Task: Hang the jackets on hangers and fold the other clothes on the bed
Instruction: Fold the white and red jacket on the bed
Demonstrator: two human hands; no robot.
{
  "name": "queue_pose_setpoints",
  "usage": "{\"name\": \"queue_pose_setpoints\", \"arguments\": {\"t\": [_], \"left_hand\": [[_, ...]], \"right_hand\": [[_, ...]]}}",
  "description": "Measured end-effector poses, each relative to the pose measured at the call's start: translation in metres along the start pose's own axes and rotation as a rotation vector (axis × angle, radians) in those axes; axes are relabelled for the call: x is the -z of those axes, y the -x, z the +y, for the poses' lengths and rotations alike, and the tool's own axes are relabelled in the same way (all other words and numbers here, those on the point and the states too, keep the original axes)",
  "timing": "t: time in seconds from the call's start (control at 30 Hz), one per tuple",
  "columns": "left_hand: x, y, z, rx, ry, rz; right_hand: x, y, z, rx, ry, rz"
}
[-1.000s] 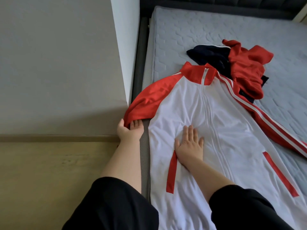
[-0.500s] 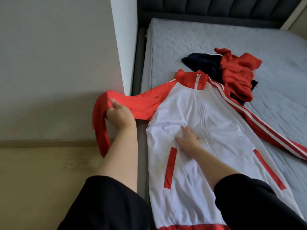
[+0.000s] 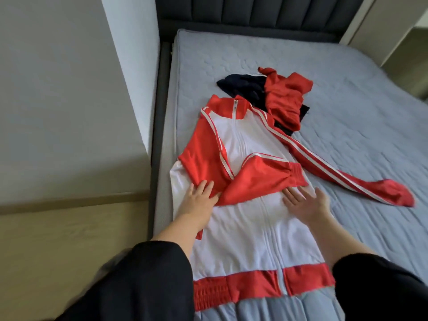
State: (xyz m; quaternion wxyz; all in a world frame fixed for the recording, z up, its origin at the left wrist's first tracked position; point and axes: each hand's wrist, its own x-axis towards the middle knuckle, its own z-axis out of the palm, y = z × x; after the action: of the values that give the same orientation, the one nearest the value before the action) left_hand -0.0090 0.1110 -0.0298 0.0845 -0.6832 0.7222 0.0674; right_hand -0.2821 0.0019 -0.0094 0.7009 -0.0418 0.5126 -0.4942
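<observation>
Grey quilted mattress (image 3: 361, 93) below dark padded headboard (image 3: 254, 12). White-and-red jacket (image 3: 250, 230) lay flat, zipped, front up, near the mattress's left edge; one red sleeve (image 3: 261, 179) lay folded across its chest. Left hand (image 3: 199, 198) rested flat on the fold, fingers straight; right hand (image 3: 308, 205) lay relaxed, fingertips beside the cuff. Heaped red and navy garments (image 3: 282, 98) touched the collar.

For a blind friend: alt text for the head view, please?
Left hand and right hand lie open on a white jacket spread on a grey mattress, one red sleeve folded across it. Red and navy clothes lie beyond.
</observation>
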Motion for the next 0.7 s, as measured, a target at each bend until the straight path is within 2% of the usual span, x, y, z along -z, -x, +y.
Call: {"name": "queue_pose_setpoints", "arguments": {"t": [0.1, 0.2, 0.27, 0.33, 0.4, 0.5, 0.57, 0.7], "left_hand": [[0.001, 0.002, 0.006, 0.047, 0.053, -0.017], [0.003, 0.001, 0.012, 0.118, 0.209, 0.039], [0.008, 0.000, 0.017, 0.298, 0.456, 0.215], [0.021, -0.001, 0.023, 0.611, 0.810, 0.393], [0.028, -0.007, 0.025, 0.910, 1.224, 0.423], [0.028, -0.016, 0.020, 1.098, 1.617, 0.379], [0.025, -0.018, 0.017, 1.090, 1.638, 0.381], [0.033, -0.015, 0.023, 0.899, 1.294, 0.480]], "right_hand": [[-0.001, 0.005, -0.002, -0.002, 0.006, 0.009], [-0.013, 0.003, -0.001, 0.010, 0.148, 0.034], [-0.022, 0.001, 0.002, -0.023, 0.207, 0.027], [-0.029, -0.001, 0.005, -0.033, 0.181, 0.038], [-0.037, -0.002, 0.006, -0.016, 0.139, 0.046], [-0.041, -0.002, 0.009, 0.044, 0.189, 0.076], [-0.037, -0.002, 0.009, 0.099, 0.190, 0.120], [-0.002, 0.021, 0.017, 0.183, 0.101, 0.275]]}}
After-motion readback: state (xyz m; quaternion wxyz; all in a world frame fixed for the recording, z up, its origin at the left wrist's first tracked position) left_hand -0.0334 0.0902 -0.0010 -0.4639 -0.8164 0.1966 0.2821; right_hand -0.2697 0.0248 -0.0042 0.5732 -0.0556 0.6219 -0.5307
